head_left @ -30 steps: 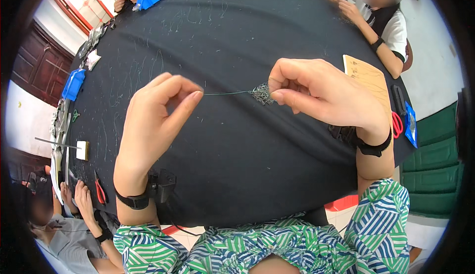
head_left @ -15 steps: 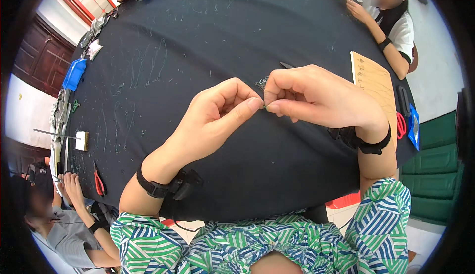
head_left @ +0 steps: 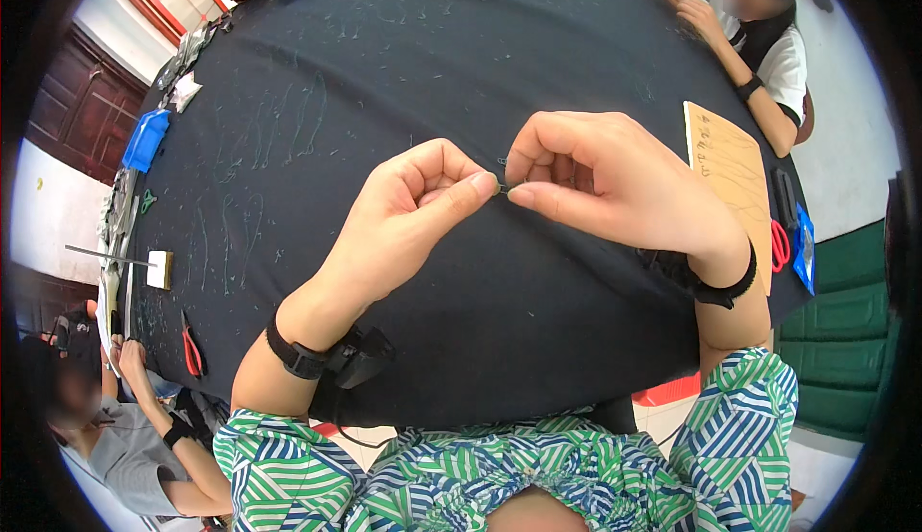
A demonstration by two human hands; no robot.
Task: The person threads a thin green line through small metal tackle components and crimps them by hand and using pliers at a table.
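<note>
My left hand [head_left: 413, 210] is closed in a pinch, thumb pressed against the bent forefinger. From its fingertips sticks a tiny, thin wire-like piece [head_left: 502, 189], too small to name for sure. Just to the right of it, my right hand [head_left: 615, 181] has its thumb and forefinger apart, the other fingers curled loosely behind. The right thumb tip comes close to the tiny piece; I cannot tell whether they touch. Both hands hover above the dark table cloth [head_left: 461, 311].
Thin green threads [head_left: 259, 138] lie scattered on the cloth. At left are red-handled pliers [head_left: 193, 351], a white block [head_left: 159, 271] and a blue bin [head_left: 146, 141]. At right lie a brown board [head_left: 727, 148] and red-handled scissors [head_left: 780, 246]. Other people sit around the table.
My right thumb and forefinger have parted from their pinch. Both hands have shifted slightly up and left, and the tiny piece now shows between them.
</note>
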